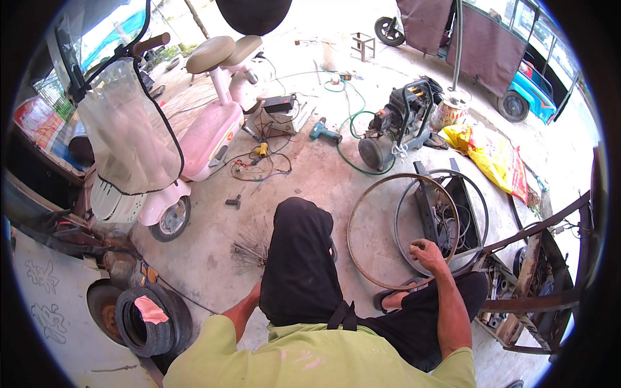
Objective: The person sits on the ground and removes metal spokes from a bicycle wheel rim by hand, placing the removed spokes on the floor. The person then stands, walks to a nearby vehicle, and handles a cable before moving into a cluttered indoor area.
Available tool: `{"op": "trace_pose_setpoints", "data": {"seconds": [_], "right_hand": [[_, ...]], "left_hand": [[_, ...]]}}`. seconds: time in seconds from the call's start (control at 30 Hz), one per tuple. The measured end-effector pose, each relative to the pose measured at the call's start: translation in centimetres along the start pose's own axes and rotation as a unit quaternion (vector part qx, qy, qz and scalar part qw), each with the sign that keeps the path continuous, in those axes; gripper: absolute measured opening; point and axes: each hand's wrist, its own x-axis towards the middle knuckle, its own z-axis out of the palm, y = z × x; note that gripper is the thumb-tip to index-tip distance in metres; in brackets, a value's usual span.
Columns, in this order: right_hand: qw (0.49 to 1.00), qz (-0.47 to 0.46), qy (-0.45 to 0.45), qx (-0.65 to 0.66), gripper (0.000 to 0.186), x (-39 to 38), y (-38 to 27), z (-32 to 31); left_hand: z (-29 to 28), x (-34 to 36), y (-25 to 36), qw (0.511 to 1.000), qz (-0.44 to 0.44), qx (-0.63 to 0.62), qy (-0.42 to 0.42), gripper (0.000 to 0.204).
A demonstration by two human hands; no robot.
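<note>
L hand prob. behind leg (pixel 301 268); R hand (pixel 427 254) nr rim (pixel 349 231).

Concrete-floored work area, open to daylight.
Floor (pixel 259 194): pale, stained; bright light at far edge. Small stool frame (pixel 363 46): toward far edge. Metal post (pixel 458 52): upright, far right. Blue sheeting (pixel 116 35): beyond far left corner. Pale panel (pixel 48 284): near left edge.

The concrete floor (pixel 301 178) in here is scuffed and cluttered. Toward its left edge stands a pink scooter (pixel 210 132); tangled wires (pixel 260 165) sprawl beside it, a teal drill (pixel 325 132) near them. A compressor (pixel 396 126) sits farther right, a yellow-and-red sack (pixel 491 155) toward the right edge. Thin metal rods (pixel 248 252) lie fanned toward the near edge.
</note>
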Motion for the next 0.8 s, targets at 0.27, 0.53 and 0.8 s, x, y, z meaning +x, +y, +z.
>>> {"op": "trace_pose_setpoints", "data": {"seconds": [0.27,0.53,0.8], "right_hand": [[1.000,-0.001,0.002,-0.022,0.046,-0.3,-0.3,0.1],[0.998,-0.006,-0.005,-0.065,0.049,0.4,0.7,0.4],[0.995,-0.013,-0.007,-0.099,0.047,0.2,0.2,0.6]], "left_hand": [[0.2,0.4,0.9,1.000,0.005,0.006,0.001,0.042],[1.1,-0.4,0.7,1.000,-0.008,-0.004,0.006,0.041],[1.3,-0.6,0.9,1.000,-0.019,-0.012,0.010,0.040]]}}
